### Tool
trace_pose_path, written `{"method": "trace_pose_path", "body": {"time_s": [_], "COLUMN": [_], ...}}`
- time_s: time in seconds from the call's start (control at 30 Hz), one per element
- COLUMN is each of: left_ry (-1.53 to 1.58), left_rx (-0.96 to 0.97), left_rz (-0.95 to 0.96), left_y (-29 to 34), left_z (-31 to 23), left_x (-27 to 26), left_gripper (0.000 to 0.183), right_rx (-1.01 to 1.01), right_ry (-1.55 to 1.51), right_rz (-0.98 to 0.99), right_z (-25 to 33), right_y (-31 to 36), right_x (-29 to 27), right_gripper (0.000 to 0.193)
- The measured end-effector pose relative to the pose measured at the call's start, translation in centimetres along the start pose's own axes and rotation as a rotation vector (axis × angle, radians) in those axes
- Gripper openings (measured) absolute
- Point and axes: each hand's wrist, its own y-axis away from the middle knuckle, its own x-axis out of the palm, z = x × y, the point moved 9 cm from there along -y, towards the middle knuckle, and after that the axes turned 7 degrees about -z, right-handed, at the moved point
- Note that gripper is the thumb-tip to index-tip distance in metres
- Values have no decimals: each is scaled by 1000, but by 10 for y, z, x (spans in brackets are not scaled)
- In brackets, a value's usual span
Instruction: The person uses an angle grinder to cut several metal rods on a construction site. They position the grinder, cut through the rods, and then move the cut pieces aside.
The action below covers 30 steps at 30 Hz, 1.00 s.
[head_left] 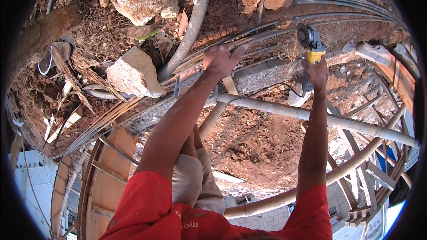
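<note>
My right hand (316,72) is wrapped round the body of a yellow and black angle grinder (314,57), held upright out to the right. Its dark round disc (304,35) points up and to the left, apart from the steel rods beside it. Across the middle, my left hand (220,60) is closed over a bundle of long thin steel rods (253,38). How far those fingers reach round the rods is partly hidden. A black cord (272,85) trails from near the grinder's lower end toward the left.
Bamboo poles (284,110) cross below my hands. More steel rods (338,1) lie at the upper right. Large rocks (133,72) and a grey pipe (192,31) sit to the left on red soil. Wooden panels (116,160) stand at the lower left, with timber framing on the right.
</note>
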Motion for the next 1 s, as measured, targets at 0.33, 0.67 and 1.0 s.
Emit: {"method": "trace_pose_path", "body": {"time_s": [0.33, 0.67, 1.0], "left_ry": [-43, -95, -67], "left_rx": [49, 129, 63], "left_rz": [97, -14, 43], "left_y": [3, 9, 2], "left_z": [-9, -16, -19], "left_x": [-2, -11, -24], "left_gripper": [86, 87, 93], "right_rx": [-36, -92, 71], "right_ry": [-96, -259, 105], "right_rz": [8, -26, -3], "right_z": [4, -10, -22], "right_y": [-11, -16, 23], "right_x": [-1, -5, -5], "right_gripper": [35, 34, 41]}}
